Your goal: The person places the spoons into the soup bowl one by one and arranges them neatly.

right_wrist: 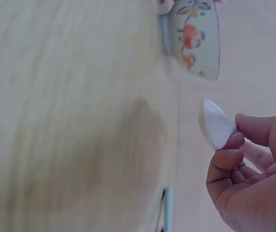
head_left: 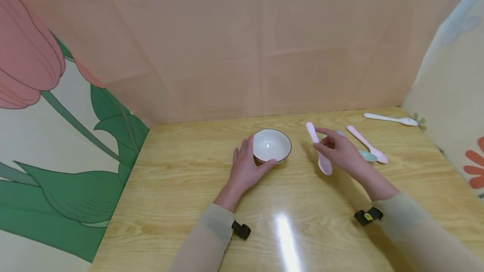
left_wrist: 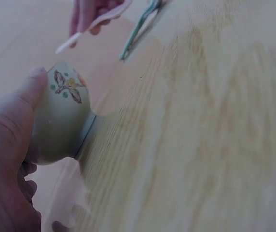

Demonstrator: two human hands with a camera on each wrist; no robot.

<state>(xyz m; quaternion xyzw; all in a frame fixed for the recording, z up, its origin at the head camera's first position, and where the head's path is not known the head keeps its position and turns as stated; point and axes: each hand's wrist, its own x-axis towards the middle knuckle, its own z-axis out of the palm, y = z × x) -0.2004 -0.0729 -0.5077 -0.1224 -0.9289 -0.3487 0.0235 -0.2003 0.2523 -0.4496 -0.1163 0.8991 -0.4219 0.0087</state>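
A small white bowl (head_left: 271, 145) with a dark rim and painted flowers on its outside (left_wrist: 63, 125) (right_wrist: 195, 36) stands upright on the wooden table (head_left: 196, 179). My left hand (head_left: 247, 167) cups its left side, thumb and fingers curled round the wall. My right hand (head_left: 338, 150) is lifted above the table to the bowl's right. It pinches a pale pink spoon (head_left: 319, 150) between thumb and fingertips, handle end pointing away; the same spoon (right_wrist: 215, 123) shows in the right wrist view.
Behind my right hand lie a light blue spoon (head_left: 366, 154) and a second pink spoon (head_left: 366, 144). A white spoon (head_left: 391, 119) lies at the far right near the wall. Patterned panels enclose the table at the back and both sides.
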